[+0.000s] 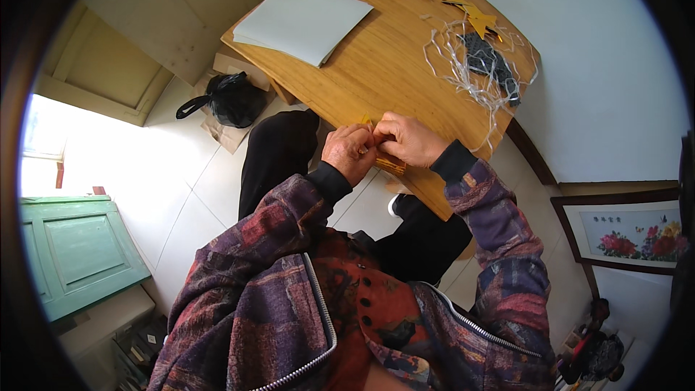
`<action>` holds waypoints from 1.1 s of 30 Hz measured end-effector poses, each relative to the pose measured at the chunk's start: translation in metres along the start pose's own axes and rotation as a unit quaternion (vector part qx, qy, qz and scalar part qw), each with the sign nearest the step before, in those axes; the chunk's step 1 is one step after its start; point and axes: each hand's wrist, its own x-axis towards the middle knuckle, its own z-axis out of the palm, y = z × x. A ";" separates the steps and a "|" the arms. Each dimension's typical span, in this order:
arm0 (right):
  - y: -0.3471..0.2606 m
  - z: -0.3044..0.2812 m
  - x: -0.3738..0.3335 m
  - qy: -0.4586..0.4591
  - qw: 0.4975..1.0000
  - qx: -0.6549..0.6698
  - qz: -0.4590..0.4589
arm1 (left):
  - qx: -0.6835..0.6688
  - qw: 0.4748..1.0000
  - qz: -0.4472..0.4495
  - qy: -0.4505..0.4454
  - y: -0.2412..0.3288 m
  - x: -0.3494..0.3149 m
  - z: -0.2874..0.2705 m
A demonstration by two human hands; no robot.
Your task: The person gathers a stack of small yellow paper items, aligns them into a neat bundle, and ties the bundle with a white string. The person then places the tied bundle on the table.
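Note:
Over the near edge of the wooden table [391,51], my left hand [349,153] and my right hand [409,137] meet, fingertips pinched together. Between and just below them shows a gold folded paper piece [392,166], with a small yellow tip above the fingers. Both hands are closed on it, and they cover most of its shape. More gold folded paper pieces [474,16] lie at the table's far right. Near them, a tangle of white strings [470,85] spreads over and around a dark grey textured piece [489,64].
A stack of white sheets [300,20] lies at the table's far left. On the tiled floor beside the table, a black plastic bag [237,99] rests by some cardboard. A green cabinet door [87,246] is at left, and a framed flower picture [630,235] leans at right.

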 end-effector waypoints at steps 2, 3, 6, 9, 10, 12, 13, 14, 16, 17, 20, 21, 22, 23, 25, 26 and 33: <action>-0.001 -0.005 0.005 -0.040 0.999 -0.008 0.011 | 0.014 1.000 0.000 0.002 0.002 -0.001 0.000; -0.001 -0.007 0.009 -0.058 0.998 -0.011 0.019 | 0.019 1.000 -0.005 -0.002 0.002 0.000 0.000; -0.004 -0.010 0.015 -0.108 0.993 -0.026 0.045 | 0.022 1.000 -0.004 -0.004 0.004 0.002 0.000; -0.006 -0.013 0.015 -0.133 0.988 -0.056 0.057 | 0.011 1.000 -0.013 -0.014 0.005 0.004 -0.002; -0.006 -0.013 0.014 -0.136 0.987 -0.063 0.056 | 0.007 1.000 -0.023 -0.020 0.006 0.004 -0.002; -0.005 -0.012 0.013 -0.135 0.987 -0.068 0.051 | 0.002 0.999 -0.038 -0.023 0.008 0.003 -0.002; -0.004 -0.011 0.012 -0.130 0.988 -0.066 0.046 | 0.001 0.999 -0.041 -0.020 0.008 0.003 -0.002; -0.003 -0.010 0.012 -0.124 0.989 -0.066 0.041 | -0.003 0.999 -0.041 -0.015 0.008 0.004 -0.001; -0.001 -0.007 0.010 -0.092 0.994 -0.053 0.035 | 0.009 1.000 -0.029 -0.004 0.008 0.003 0.000; 0.000 -0.005 0.010 -0.079 0.995 -0.049 0.035 | 0.013 1.000 -0.023 0.003 0.008 0.003 0.000; 0.001 0.000 0.006 -0.050 0.994 -0.094 0.028 | 0.022 1.000 0.011 0.005 0.004 0.004 0.001; 0.001 0.002 0.004 -0.038 0.994 -0.101 0.031 | 0.024 1.000 0.013 0.006 0.004 0.003 0.001; 0.000 0.004 0.003 -0.024 0.993 -0.109 0.030 | 0.026 1.000 0.012 0.006 0.003 0.003 0.002; -0.001 0.006 0.001 -0.007 0.993 -0.115 0.027 | 0.029 1.000 0.011 0.007 0.003 0.003 0.002; -0.003 0.009 0.000 0.023 0.996 -0.074 0.052 | 0.018 1.000 0.006 0.015 0.002 0.004 0.003; -0.003 0.010 0.000 0.035 0.996 -0.052 0.065 | 0.012 1.000 0.003 0.019 0.003 0.003 0.003; 0.000 0.005 0.004 0.025 0.996 -0.014 0.090 | 0.011 1.000 -0.012 0.015 0.003 0.003 0.002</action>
